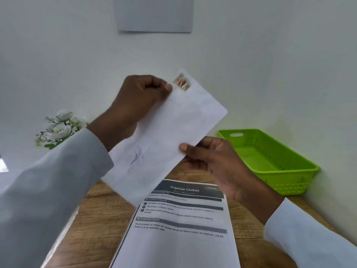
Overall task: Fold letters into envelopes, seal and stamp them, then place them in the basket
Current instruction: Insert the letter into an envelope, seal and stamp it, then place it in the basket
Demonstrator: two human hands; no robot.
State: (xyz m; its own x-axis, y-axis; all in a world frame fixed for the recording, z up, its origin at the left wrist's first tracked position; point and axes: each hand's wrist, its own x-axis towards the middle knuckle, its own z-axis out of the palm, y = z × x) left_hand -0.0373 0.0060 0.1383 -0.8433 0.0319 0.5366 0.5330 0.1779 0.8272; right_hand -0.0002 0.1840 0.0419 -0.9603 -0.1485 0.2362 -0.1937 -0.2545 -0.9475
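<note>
Above desk [92, 225], hands gripping envelope [166, 136].

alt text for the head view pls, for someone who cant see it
Both hands hold a white envelope in the air, the left hand pinching beside its stamp, the right hand gripping the lower edge. Below lies a printed sheet on a wooden table; a green basket sits at the right.

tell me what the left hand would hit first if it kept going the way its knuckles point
Likely the white wall behind; the left hand, gripping the envelope, points up and away, though depth is unclear.
</note>
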